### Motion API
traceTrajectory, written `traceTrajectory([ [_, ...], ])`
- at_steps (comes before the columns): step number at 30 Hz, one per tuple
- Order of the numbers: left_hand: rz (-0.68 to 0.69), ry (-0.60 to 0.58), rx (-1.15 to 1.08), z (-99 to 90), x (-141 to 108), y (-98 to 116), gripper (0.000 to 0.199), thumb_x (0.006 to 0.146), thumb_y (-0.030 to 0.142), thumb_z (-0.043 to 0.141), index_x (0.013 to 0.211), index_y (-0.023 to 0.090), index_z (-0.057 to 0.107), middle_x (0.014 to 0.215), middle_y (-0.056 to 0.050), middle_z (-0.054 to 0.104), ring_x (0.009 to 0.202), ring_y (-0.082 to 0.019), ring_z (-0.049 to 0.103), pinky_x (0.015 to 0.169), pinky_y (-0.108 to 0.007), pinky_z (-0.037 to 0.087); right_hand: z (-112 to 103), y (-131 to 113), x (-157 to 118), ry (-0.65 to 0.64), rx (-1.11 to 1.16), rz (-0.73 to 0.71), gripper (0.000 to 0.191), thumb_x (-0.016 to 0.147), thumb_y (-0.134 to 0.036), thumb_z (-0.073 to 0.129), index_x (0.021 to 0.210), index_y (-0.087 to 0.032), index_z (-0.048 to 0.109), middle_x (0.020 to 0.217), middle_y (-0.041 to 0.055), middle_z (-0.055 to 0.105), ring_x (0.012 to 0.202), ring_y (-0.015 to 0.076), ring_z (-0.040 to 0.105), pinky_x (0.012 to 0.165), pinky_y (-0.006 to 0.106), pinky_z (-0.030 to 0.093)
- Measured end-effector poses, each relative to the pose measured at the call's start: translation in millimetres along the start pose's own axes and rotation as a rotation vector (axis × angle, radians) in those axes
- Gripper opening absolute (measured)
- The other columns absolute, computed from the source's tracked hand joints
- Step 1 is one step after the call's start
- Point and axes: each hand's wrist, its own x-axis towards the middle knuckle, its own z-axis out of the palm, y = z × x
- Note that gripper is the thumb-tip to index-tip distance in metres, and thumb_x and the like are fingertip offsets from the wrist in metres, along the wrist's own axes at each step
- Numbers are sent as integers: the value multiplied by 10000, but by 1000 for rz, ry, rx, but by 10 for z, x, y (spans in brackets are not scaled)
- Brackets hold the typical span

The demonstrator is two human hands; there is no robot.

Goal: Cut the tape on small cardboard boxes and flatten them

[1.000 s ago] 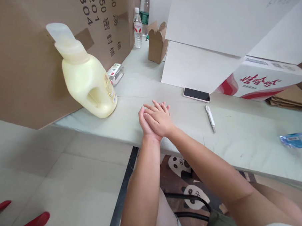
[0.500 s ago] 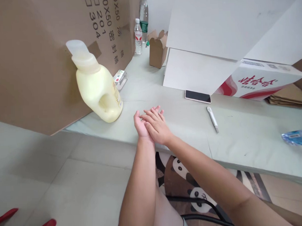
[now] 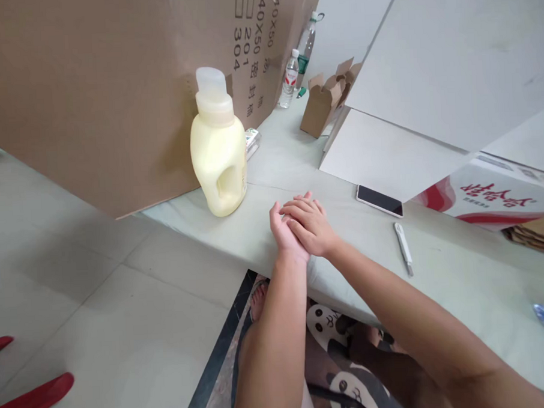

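Note:
My left hand (image 3: 286, 232) lies palm up above the front edge of the table (image 3: 262, 180), partly covered by the other hand. Across its palm rests my right hand (image 3: 314, 226), palm down, fingers extended. Nothing shows between the two palms, and the fingers of both look spread. To their left stands an upright pale yellow jug (image 3: 220, 152) with a clear cap. A phone (image 3: 380, 200) and a white cutter (image 3: 403, 248) lie on the table to their right.
A big cardboard box (image 3: 114, 102) fills the left. Behind are a small water bottle (image 3: 289, 80), a larger bottle (image 3: 307, 46) and small brown cartons (image 3: 319, 108). White panels (image 3: 395, 144) and a red-and-white box (image 3: 492, 194) stand at the right.
The camera view has turned, so the jug, hands and table items appear farther right. The hands remain laid one on the other.

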Motion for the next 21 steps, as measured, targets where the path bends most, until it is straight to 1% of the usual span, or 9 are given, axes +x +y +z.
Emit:
traceTrajectory([
  [3, -21, -57, 33, 36, 31, 4, 600, 857, 644, 275, 1033, 197, 635, 1287, -136, 649, 1320, -338, 557, 984, -471, 516, -99, 223, 190, -10, -123, 49, 385, 975, -378, 373, 1163, -268, 691, 1285, 76, 677, 1370, 314, 457, 1187, 602, 163],
  [5, -8, -82, 11, 25, 70, 43, 557, 869, 602, 304, 1084, 210, 636, 1304, -127, 647, 1350, -322, 534, 1007, -459, 501, -112, 361, 371, -13, -173, 104, 385, 981, -368, 358, 1123, -263, 701, 1254, 80, 693, 1395, 336, 436, 1175, 637, 149],
  [8, 55, -76, -23, -15, 150, 112, 502, 893, 541, 316, 1122, 226, 634, 1329, -111, 645, 1395, -278, 494, 1047, -418, 471, -48, 498, 633, -59, -182, 157, 419, 995, -359, 317, 1044, -239, 715, 1204, 90, 709, 1373, 341, 464, 1153, 622, 215],
  [11, 112, -26, 1, -47, 215, 163, 498, 904, 510, 293, 1161, 247, 628, 1336, -90, 645, 1405, -249, 484, 1071, -395, 444, 73, 536, 804, -111, -156, 135, 433, 1004, -357, 297, 975, -234, 711, 1137, 90, 715, 1309, 316, 519, 1139, 582, 260],
  [16, 161, 48, -10, -71, 231, 193, 478, 901, 489, 318, 1192, 250, 614, 1306, -89, 659, 1393, -252, 493, 1105, -402, 400, 230, 514, 882, -137, -110, 95, 441, 1005, -342, 273, 884, -223, 681, 1023, 93, 709, 1183, 280, 580, 1119, 563, 281],
  [19, 155, 45, -22, -51, 198, 166, 476, 903, 484, 315, 1180, 242, 618, 1311, -93, 654, 1392, -255, 490, 1091, -396, 406, 242, 523, 833, -121, -94, 81, 444, 1004, -339, 263, 854, -217, 662, 966, 89, 703, 1103, 265, 603, 1105, 552, 297],
  [21, 137, 51, -32, -13, 164, 131, 470, 902, 477, 317, 1163, 239, 626, 1309, -93, 652, 1389, -248, 490, 1075, -379, 414, 212, 546, 780, -101, -90, 79, 425, 999, -344, 275, 882, -216, 664, 968, 90, 701, 1062, 260, 613, 1094, 539, 320],
])
